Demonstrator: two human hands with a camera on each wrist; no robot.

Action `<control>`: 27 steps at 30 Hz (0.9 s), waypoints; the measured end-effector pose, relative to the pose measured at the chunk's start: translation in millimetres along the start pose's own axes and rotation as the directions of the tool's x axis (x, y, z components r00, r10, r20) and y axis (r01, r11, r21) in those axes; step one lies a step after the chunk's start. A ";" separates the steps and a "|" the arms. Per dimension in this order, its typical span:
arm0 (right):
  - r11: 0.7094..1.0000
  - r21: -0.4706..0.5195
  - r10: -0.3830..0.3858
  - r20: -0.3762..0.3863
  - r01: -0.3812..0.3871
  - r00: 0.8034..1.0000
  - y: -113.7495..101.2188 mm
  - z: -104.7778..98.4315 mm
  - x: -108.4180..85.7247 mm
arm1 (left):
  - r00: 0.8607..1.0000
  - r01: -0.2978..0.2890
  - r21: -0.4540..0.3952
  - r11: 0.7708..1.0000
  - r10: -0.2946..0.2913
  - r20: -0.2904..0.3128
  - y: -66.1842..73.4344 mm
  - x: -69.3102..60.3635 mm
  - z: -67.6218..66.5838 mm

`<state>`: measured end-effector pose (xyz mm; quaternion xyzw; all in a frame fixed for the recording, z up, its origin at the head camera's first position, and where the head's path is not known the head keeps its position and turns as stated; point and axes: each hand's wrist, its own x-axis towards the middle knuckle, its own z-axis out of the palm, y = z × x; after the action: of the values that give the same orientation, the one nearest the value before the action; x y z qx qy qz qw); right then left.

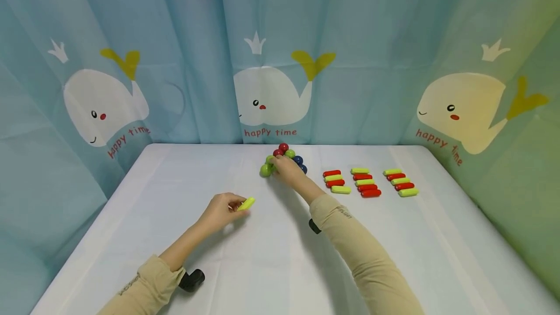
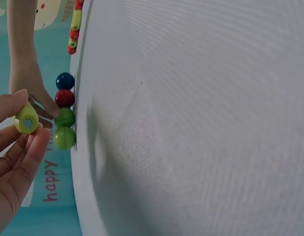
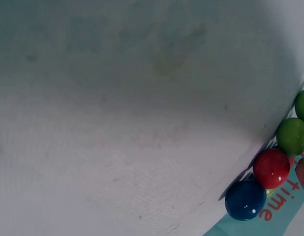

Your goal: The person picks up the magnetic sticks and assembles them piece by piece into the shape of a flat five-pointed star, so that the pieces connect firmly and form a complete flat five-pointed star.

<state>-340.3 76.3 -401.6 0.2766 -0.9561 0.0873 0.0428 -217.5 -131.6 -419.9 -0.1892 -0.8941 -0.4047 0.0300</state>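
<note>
My left hand [image 1: 223,209] pinches a short yellow-green magnetic stick [image 1: 247,203] between thumb and fingers above the table. The left wrist view shows the grey disc in that stick's end [image 2: 28,123]. Farther back, my right hand [image 1: 289,171] reaches down over a cluster of balls, its fingertips on a green ball [image 2: 64,118]. Another green ball [image 1: 265,170] lies at the cluster's left. Dark red balls [image 1: 283,147] are behind, and blue balls [image 1: 298,160] show at the right. My right hand covers part of the cluster.
To the right, red and yellow-green sticks lie in three columns: a left one [image 1: 335,183], a middle one [image 1: 365,183] and a right one [image 1: 404,186]. The white table [image 1: 262,266] ends at a blue curtain [image 1: 197,86] with whale prints.
</note>
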 end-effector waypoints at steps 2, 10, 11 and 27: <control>1.000 -0.010 -0.009 0.000 0.009 1.000 0.7 3.4 0.1 | 1.000 0.011 -0.001 1.000 -0.011 0.007 0.2 -1.5 0.3; 0.999 -0.050 0.006 -0.002 -0.007 1.000 -2.8 4.6 -0.2 | 1.000 0.018 0.004 1.000 -0.018 0.012 2.6 -3.0 1.6; 0.998 -0.053 0.016 0.002 -0.016 1.000 -3.3 4.2 -0.3 | 1.000 0.013 0.005 1.000 -0.013 0.010 2.3 -3.0 1.8; 0.997 -0.079 0.008 0.027 -0.006 1.000 1.5 5.2 0.2 | 1.000 0.006 0.014 1.000 -0.006 -0.004 -1.3 5.9 2.3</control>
<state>-341.4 76.5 -407.0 0.2726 -0.9602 0.0457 0.0402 -223.2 -128.8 -421.2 -0.1856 -0.8975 -0.3987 0.0322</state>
